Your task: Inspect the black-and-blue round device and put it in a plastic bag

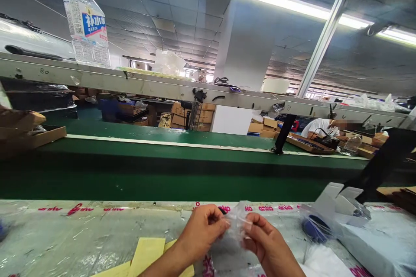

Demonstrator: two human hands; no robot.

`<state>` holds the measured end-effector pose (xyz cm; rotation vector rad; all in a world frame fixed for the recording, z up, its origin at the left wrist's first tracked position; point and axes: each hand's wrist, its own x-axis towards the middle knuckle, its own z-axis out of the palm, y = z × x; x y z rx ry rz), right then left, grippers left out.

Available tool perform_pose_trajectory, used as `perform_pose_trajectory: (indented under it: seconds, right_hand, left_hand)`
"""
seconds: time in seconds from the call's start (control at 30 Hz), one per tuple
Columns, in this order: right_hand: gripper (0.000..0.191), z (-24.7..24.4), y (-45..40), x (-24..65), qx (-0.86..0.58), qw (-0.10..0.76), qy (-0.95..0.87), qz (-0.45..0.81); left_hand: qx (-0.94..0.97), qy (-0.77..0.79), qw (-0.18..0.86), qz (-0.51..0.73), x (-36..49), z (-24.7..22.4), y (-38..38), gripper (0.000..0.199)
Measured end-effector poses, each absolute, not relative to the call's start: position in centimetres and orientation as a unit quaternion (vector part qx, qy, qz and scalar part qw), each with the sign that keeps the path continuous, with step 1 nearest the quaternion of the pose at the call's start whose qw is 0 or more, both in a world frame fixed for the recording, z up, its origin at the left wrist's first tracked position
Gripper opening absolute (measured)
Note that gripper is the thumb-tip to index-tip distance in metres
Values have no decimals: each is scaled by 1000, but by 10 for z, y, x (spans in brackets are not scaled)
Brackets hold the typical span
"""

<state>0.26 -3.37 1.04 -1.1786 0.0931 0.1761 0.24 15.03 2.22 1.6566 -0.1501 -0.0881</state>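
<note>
- At the near edge of the worktop point(81, 233), low centre of view: left hand point(201, 231) and right hand point(264, 242) meet over a small clear plastic bag point(238, 220).
- Left hand: fingers pinched shut on the bag's left edge, thumb on top.
- Right hand: fingertips closed on the bag's right side; both hands hold it just above the worktop (contents too blurred to tell).
- Worktop covered in clear plastic film, with red-printed tape point(78, 209) along its far edge.
- Yellow paper sheets point(146, 255) lie flat just left of the left forearm.
- White folded carton point(341, 201) to the right of the hands, a dark blue item in plastic point(313, 227) just beside it.
- Green conveyor belt point(162, 156) runs across beyond the worktop.
- Water bottle point(86, 24) stands upright on the overhead shelf rail point(195, 91), upper left.
- Brown cardboard trays point(29, 132) on the left by the belt.
- Another person in white point(320, 127) sits far right across the belt, well apart.
</note>
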Motion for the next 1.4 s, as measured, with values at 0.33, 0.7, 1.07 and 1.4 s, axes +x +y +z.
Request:
perform_pose_trajectory:
  seconds: [0.33,0.7,1.07,1.4]
  right_hand:
    - [42,2,-26,59,-775,623,-33,-96]
    - [19,-31,-21,69,-887,443,-84,-95]
    - [30,-45,-31,40,-911,366,-135,-135]
    - [23,-80,-44,35,-889,195,-290,-295]
  left_hand:
    - [868,-84,474,119,46,37,171,7]
    - [917,-108,365,117,67,-9,184,10]
    - [910,-209,339,113,52,-16,207,10]
    - [906,-340,190,167,46,-26,212,21]
